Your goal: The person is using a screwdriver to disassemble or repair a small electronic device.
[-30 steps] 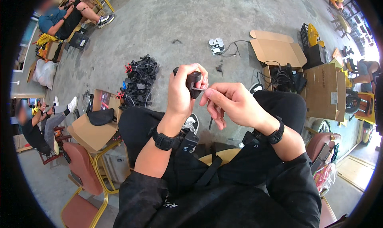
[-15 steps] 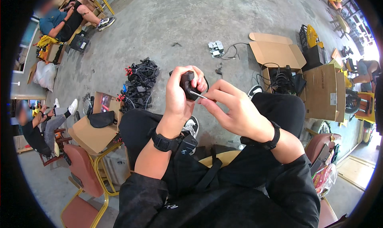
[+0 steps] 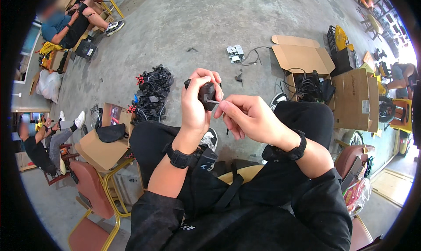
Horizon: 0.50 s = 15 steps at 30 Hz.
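Observation:
My left hand (image 3: 195, 102) is closed around a small black plastic part (image 3: 206, 92), rounded and dark, and holds it up over the gap between my knees. The fingers hide much of its shape. My right hand (image 3: 247, 117) pinches a thin silvery metal rod (image 3: 213, 102) between thumb and forefinger. The rod's far end meets the lower face of the black part. Its kind does not show clearly. A small dark tip sticks out below my right fingers, and I cannot tell what it belongs to.
A pile of black parts with cables (image 3: 153, 91) lies left on the concrete floor. Ahead sits a silvery metal device (image 3: 235, 53) with a cable. An open cardboard box (image 3: 302, 58) holds black cables at right; another box (image 3: 100, 150) stands left. Two people sit at far left.
My right hand has shifted slightly, with the lower fingers more spread and lowered. The black part is turned a little in my left hand. The rod still touches it.

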{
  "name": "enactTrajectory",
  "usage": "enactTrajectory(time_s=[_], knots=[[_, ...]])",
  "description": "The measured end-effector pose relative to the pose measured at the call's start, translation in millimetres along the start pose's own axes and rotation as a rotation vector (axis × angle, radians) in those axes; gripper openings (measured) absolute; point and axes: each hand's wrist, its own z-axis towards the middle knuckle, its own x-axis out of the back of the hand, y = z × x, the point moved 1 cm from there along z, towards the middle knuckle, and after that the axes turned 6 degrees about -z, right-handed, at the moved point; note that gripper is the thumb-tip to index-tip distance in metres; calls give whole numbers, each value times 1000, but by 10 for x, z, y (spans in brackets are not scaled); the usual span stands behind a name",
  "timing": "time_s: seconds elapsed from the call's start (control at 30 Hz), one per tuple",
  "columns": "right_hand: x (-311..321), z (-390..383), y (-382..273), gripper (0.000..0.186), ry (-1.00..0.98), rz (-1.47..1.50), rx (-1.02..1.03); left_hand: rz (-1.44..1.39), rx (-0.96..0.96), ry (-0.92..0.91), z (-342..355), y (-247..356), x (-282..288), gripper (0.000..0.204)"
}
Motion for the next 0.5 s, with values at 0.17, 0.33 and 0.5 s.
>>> enactTrajectory(time_s=[0.17, 0.33, 0.5], knots=[[-43, 52, 37, 15, 257, -462, 396, -53, 6, 75, -9, 2, -6, 18], [-23, 91, 126, 13, 425, -832, 789, -207, 123, 53, -4, 25, -11, 23], [-44, 31, 121, 13, 319, -646, 570, -272, 135, -11, 2, 23, -19, 24]])
